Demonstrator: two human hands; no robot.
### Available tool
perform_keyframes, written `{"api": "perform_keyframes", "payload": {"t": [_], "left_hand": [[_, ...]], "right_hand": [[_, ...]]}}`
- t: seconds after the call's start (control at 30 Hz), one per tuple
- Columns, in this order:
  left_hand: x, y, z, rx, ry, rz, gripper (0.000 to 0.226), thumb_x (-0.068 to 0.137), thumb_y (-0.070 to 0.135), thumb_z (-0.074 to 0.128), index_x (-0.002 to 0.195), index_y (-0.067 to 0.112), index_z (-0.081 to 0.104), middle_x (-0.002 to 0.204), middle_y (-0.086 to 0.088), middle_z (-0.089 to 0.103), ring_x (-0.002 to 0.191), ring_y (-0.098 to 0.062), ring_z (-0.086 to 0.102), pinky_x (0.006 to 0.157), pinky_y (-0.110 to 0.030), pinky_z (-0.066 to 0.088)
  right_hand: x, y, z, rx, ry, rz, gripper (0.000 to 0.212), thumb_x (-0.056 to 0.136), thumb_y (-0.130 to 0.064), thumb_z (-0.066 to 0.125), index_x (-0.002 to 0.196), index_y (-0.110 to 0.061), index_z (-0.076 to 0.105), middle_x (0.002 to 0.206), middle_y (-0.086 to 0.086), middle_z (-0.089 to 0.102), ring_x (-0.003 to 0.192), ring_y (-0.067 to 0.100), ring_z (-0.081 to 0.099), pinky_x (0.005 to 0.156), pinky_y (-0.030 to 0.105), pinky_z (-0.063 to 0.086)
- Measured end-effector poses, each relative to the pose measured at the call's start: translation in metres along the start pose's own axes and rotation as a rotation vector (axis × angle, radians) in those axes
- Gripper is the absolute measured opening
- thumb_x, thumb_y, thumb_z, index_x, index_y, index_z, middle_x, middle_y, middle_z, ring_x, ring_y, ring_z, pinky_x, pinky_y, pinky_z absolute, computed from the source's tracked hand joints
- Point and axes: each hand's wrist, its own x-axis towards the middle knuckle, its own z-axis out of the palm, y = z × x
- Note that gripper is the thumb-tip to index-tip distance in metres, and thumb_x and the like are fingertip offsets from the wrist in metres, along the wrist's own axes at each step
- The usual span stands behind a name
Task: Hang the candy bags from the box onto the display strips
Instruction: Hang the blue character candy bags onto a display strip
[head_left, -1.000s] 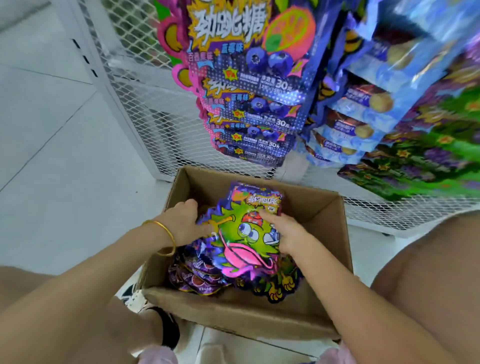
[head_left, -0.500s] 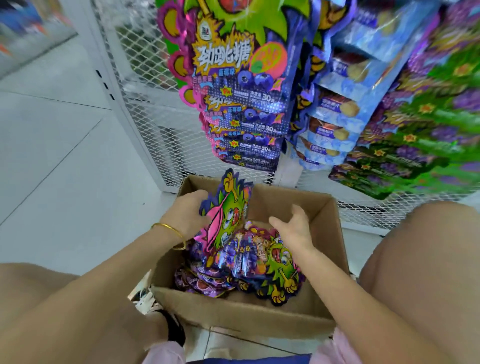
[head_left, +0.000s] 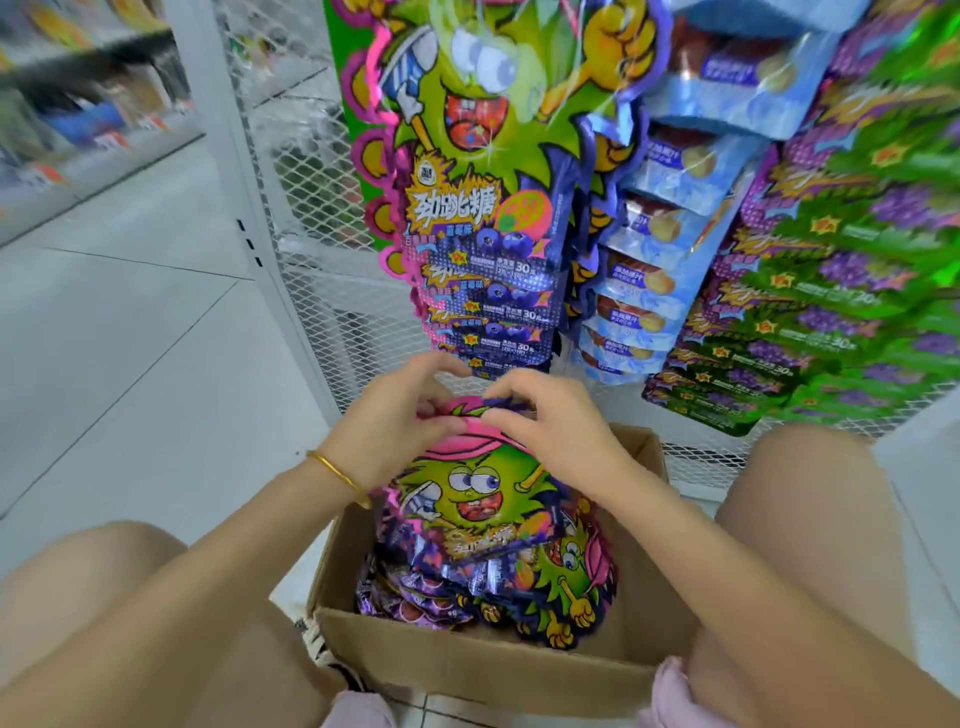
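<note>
Pinching the top edge of a green monster-faced foil candy bag (head_left: 472, 499), left hand (head_left: 395, 415) and right hand (head_left: 550, 421) now hold it above the brown cardboard box (head_left: 467, 660), lifted from inside, just below the hanging matching bags (head_left: 478, 218); hooking seems next.

Pale grey tiled floor (head_left: 130, 374) is left open at nine o'clock of the brown cardboard box (head_left: 467, 670). Its mouth is largely screened by a held-up green monster-faced candy bag (head_left: 472, 493). Twelve o'clock is blocked by hanging purple-and-green candy bags (head_left: 483, 249) before white wire mesh (head_left: 322, 312).
</note>
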Motion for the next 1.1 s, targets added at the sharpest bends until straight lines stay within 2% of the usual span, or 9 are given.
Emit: {"api": "perform_keyframes", "payload": {"t": [0.13, 0.3, 0.47, 0.63, 0.73, 0.83, 0.9, 0.97, 1.1], "left_hand": [[0.007, 0.035, -0.037, 0.012, -0.006, 0.08, 0.036, 0.074, 0.001, 0.073, 0.093, 0.027, 0.055, 0.082, 0.003, 0.061, 0.071, -0.002, 0.055, 0.065, -0.009, 0.043], [0.025, 0.105, -0.085, 0.031, 0.103, 0.242, 0.04, 0.074, -0.003, 0.07, 0.089, 0.03, 0.054, 0.081, -0.006, 0.061, 0.07, -0.009, 0.056, 0.068, -0.019, 0.046], [0.067, 0.168, -0.149, -0.077, 0.137, 0.394, 0.043, 0.071, 0.01, 0.077, 0.105, 0.023, 0.054, 0.093, 0.005, 0.062, 0.077, -0.003, 0.062, 0.072, -0.011, 0.05], [0.136, 0.211, -0.191, -0.215, 0.383, 0.311, 0.028, 0.089, 0.024, 0.059, 0.114, 0.015, 0.052, 0.104, 0.0, 0.06, 0.085, -0.005, 0.059, 0.081, -0.023, 0.052], [0.159, 0.23, -0.206, -0.299, 0.258, 0.177, 0.015, 0.095, 0.031, 0.046, 0.092, 0.02, 0.055, 0.09, -0.002, 0.063, 0.07, -0.008, 0.06, 0.062, -0.02, 0.053], [0.173, 0.238, -0.218, -0.222, 0.201, 0.127, 0.032, 0.093, 0.042, 0.047, 0.101, 0.013, 0.058, 0.082, 0.001, 0.061, 0.057, -0.005, 0.054, 0.045, -0.016, 0.038], [0.18, 0.24, -0.22, -0.154, 0.212, 0.126, 0.032, 0.091, 0.044, 0.049, 0.108, 0.017, 0.057, 0.081, 0.004, 0.057, 0.067, -0.006, 0.053, 0.054, -0.019, 0.039], [0.182, 0.24, -0.219, -0.135, 0.201, 0.115, 0.037, 0.087, 0.048, 0.053, 0.112, 0.02, 0.057, 0.092, 0.002, 0.057, 0.086, -0.012, 0.055, 0.08, -0.026, 0.044], [0.182, 0.234, -0.218, -0.221, 0.165, 0.074, 0.033, 0.073, 0.055, 0.061, 0.088, 0.026, 0.061, 0.115, -0.009, 0.062, 0.107, -0.026, 0.06, 0.101, -0.045, 0.042]], "right_hand": [[0.007, -0.032, -0.042, 0.025, 0.032, -0.036, 0.005, 0.086, -0.02, 0.064, 0.088, -0.02, 0.06, 0.08, -0.006, 0.061, 0.074, 0.006, 0.056, 0.069, 0.026, 0.044], [0.032, -0.092, -0.097, -0.114, 0.099, -0.196, 0.016, 0.085, -0.024, 0.065, 0.099, -0.017, 0.068, 0.086, -0.008, 0.064, 0.08, 0.007, 0.056, 0.073, 0.031, 0.045], [0.071, -0.148, -0.159, -0.283, 0.281, -0.358, 0.018, 0.083, -0.026, 0.061, 0.097, -0.016, 0.068, 0.089, -0.001, 0.069, 0.084, 0.015, 0.059, 0.074, 0.035, 0.043], [0.112, -0.178, -0.206, -0.373, 0.354, -0.387, 0.014, 0.087, -0.016, 0.06, 0.098, -0.009, 0.065, 0.087, 0.007, 0.065, 0.082, 0.021, 0.056, 0.068, 0.029, 0.032], [0.136, -0.187, -0.215, -0.383, 0.426, -0.355, 0.015, 0.089, -0.013, 0.056, 0.1, -0.008, 0.064, 0.094, 0.009, 0.064, 0.087, 0.021, 0.053, 0.072, 0.03, 0.032], [0.154, -0.193, -0.212, -0.407, 0.537, -0.325, 0.014, 0.09, -0.014, 0.052, 0.101, -0.009, 0.059, 0.1, 0.01, 0.059, 0.095, 0.026, 0.052, 0.078, 0.035, 0.037], [0.164, -0.194, -0.208, -0.429, 0.615, -0.296, 0.011, 0.091, -0.013, 0.049, 0.099, -0.009, 0.055, 0.101, 0.012, 0.055, 0.092, 0.031, 0.052, 0.081, 0.043, 0.041], [0.171, -0.194, -0.205, -0.427, 0.68, -0.281, 0.007, 0.092, -0.011, 0.048, 0.097, -0.009, 0.051, 0.1, 0.012, 0.052, 0.089, 0.033, 0.051, 0.079, 0.048, 0.041], [0.18, -0.192, -0.202, -0.357, 0.694, -0.324, 0.005, 0.091, -0.009, 0.05, 0.095, -0.008, 0.049, 0.099, 0.01, 0.049, 0.086, 0.03, 0.05, 0.077, 0.048, 0.042]]}}
